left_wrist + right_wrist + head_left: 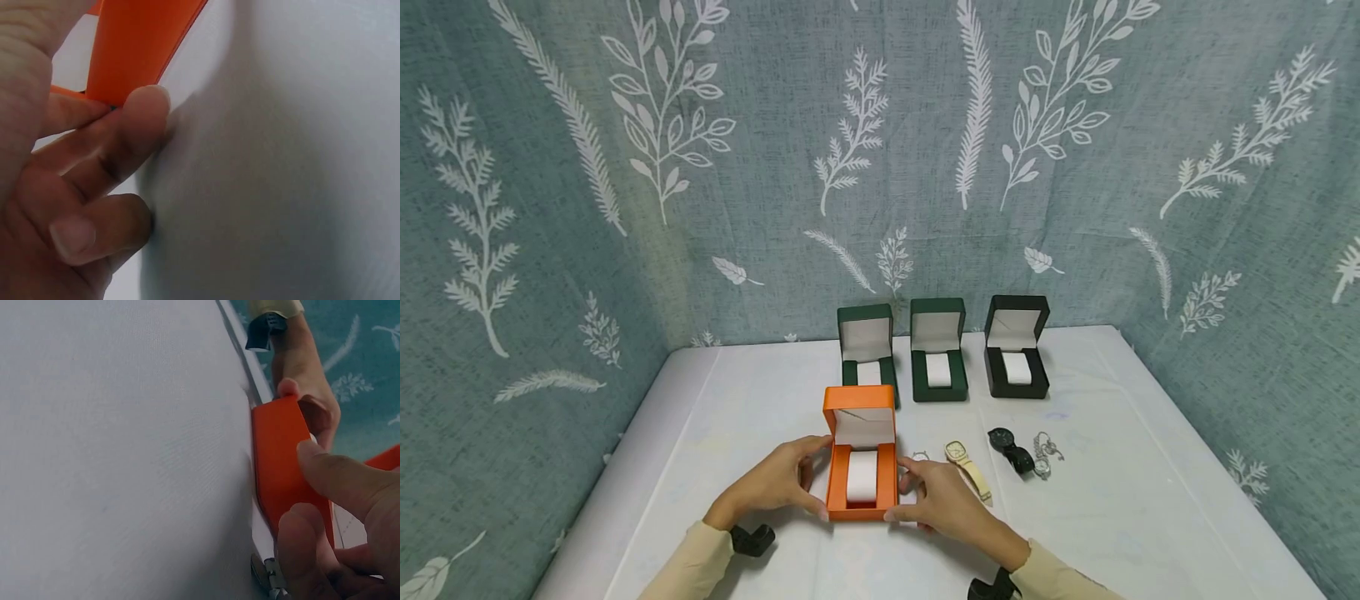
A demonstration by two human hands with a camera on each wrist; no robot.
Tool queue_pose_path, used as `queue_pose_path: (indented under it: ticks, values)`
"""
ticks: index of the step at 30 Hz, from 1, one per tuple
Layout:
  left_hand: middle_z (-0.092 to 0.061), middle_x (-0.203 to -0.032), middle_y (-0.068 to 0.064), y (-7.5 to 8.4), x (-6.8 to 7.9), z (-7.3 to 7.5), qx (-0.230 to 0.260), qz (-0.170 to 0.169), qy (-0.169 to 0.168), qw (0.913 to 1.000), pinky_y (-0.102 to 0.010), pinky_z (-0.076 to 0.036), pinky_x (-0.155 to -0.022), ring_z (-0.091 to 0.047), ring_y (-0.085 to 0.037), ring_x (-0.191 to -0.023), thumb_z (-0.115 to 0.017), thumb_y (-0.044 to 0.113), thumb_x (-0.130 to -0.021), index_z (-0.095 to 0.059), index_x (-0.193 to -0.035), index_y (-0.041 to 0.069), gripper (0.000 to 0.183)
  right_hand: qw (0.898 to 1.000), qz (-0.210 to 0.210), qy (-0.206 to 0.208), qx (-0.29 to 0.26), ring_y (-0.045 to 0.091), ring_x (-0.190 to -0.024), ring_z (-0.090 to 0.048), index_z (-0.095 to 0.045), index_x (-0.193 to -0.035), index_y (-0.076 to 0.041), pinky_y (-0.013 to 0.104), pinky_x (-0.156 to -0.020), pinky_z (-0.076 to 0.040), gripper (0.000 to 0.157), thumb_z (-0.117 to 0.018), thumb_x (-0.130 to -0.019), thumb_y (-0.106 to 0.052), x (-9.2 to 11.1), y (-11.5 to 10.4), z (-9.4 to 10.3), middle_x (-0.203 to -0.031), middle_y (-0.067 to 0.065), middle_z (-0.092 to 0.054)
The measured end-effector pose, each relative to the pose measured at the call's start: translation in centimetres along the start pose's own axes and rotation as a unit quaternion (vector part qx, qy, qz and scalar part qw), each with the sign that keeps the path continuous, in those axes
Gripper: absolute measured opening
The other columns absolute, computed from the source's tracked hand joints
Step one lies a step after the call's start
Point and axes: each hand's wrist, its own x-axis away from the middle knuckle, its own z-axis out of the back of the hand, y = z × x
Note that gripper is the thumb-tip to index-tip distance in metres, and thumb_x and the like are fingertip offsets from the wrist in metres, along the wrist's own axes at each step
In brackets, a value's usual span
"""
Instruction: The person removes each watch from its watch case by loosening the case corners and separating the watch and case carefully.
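Observation:
An orange watch box (886, 479) stands on the white table with its lid raised, a white cushion (862, 477) inside. My left hand (778, 477) holds its left side, thumb by the front corner and fingers farther back. On the opposite side my right hand (947, 500) grips the box, its thumb at the front right corner. In the right wrist view that thumb presses the orange box (278, 462). A silver watch (919, 456) lies just behind my right fingers, partly hidden by them.
Behind stand two green watch boxes, the left (865, 312) partly covered by the orange one, the right (938, 392), and a black box (1017, 388), all with lids up. To the right lie a gold watch (970, 471), a black watch (1011, 450) and a silver watch (1043, 458).

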Motion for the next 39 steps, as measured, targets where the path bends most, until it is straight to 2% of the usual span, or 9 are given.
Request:
queue_pose_path:
  ticks: [3, 8, 12, 17, 22, 30, 35, 39]
  values:
    - [-0.062, -0.087, -0.005, 0.2, 0.2, -0.1, -0.002, 0.007, 0.003, 1.0000, -0.026, -0.049, -0.059, -0.056, -0.010, -0.064, -0.100, 0.037, -0.064, -0.040, -0.155, -0.002, 0.116, 1.000, 0.008, 0.002, -0.004, 0.003, -0.042, -0.052, -0.060, -0.137, 0.008, 0.023, -0.043, -0.042, 0.082, -0.093, -0.076, -0.036, -0.1, -0.2, -0.1, -0.087, -0.003, -0.068]
    - [-0.058, -0.068, 0.002, 0.6, 0.7, 0.1, -0.005, 0.024, 0.013, 0.9996, -0.023, -0.043, -0.056, -0.052, -0.006, -0.061, -0.099, 0.042, -0.063, -0.044, -0.154, 0.000, 0.115, 1.000, 0.013, 0.008, 0.007, 0.001, -0.045, -0.051, -0.062, -0.135, 0.007, 0.021, -0.044, -0.041, 0.078, -0.094, -0.075, -0.033, -0.3, -0.4, -0.3, -0.085, -0.003, -0.065]
    - [-0.052, -0.065, 0.008, 0.9, 1.1, 0.8, 0.007, 0.029, 0.027, 0.9992, -0.022, -0.040, -0.056, -0.048, -0.005, -0.060, -0.099, 0.043, -0.063, -0.044, -0.155, 0.004, 0.113, 1.000, 0.011, 0.008, -0.007, 0.002, -0.050, -0.051, -0.063, -0.135, 0.004, 0.022, -0.046, -0.041, 0.076, -0.094, -0.076, -0.031, -0.7, -0.8, -0.2, -0.092, -0.002, -0.064]
    - [-0.050, -0.066, 0.007, 0.7, 1.6, 2.1, 0.021, 0.019, 0.044, 0.9986, -0.022, -0.039, -0.056, -0.045, -0.005, -0.059, -0.098, 0.038, -0.067, -0.041, -0.156, 0.003, 0.111, 0.999, 0.019, -0.003, -0.027, 0.005, -0.048, -0.054, -0.060, -0.139, 0.001, 0.024, -0.045, -0.045, 0.075, -0.092, -0.079, -0.030, -2.0, -1.8, 0.3, -0.099, -0.003, -0.064]
    - [-0.046, -0.066, 0.006, 0.0, 2.4, 3.8, 0.044, 0.018, 0.058, 0.9972, -0.023, -0.036, -0.054, -0.041, -0.005, -0.058, -0.097, 0.031, -0.070, -0.038, -0.157, 0.000, 0.109, 0.998, 0.045, -0.021, -0.041, 0.007, -0.050, -0.056, -0.056, -0.146, -0.002, 0.027, -0.045, -0.048, 0.079, -0.089, -0.082, -0.032, -4.0, -3.1, 0.6, -0.103, 0.001, -0.064]
    - [-0.043, -0.067, 0.002, -1.0, 3.2, 7.6, 0.056, 0.032, 0.068, 0.9956, -0.026, -0.035, -0.056, -0.041, -0.006, -0.061, -0.096, 0.026, -0.073, -0.035, -0.158, -0.001, 0.108, 0.996, 0.046, -0.045, -0.062, 0.017, -0.045, -0.061, -0.053, -0.147, -0.001, 0.032, -0.046, -0.052, 0.080, -0.089, -0.082, -0.031, -8.3, -5.0, 0.0, -0.105, 0.001, -0.065]
    - [-0.042, -0.068, -0.001, -2.2, 3.6, 9.7, 0.057, 0.049, 0.062, 0.9953, -0.027, -0.034, -0.055, -0.041, -0.009, -0.062, -0.094, 0.023, -0.076, -0.034, -0.159, 0.000, 0.105, 0.996, 0.042, -0.051, -0.061, 0.020, -0.044, -0.062, -0.052, -0.149, -0.003, 0.033, -0.048, -0.054, 0.081, -0.090, -0.082, -0.029, -10.9, -5.7, -1.1, -0.103, -0.001, -0.065]
    - [-0.045, -0.069, -0.002, -3.3, 3.6, 10.8, 0.053, 0.067, 0.039, 0.9956, -0.026, -0.036, -0.054, -0.044, -0.010, -0.063, -0.091, 0.023, -0.080, -0.030, -0.160, -0.001, 0.104, 0.995, 0.029, -0.062, -0.066, 0.020, -0.044, -0.062, -0.053, -0.148, -0.002, 0.035, -0.048, -0.054, 0.078, -0.089, -0.083, -0.026, -12.5, -5.6, -2.2, -0.102, 0.004, -0.069]
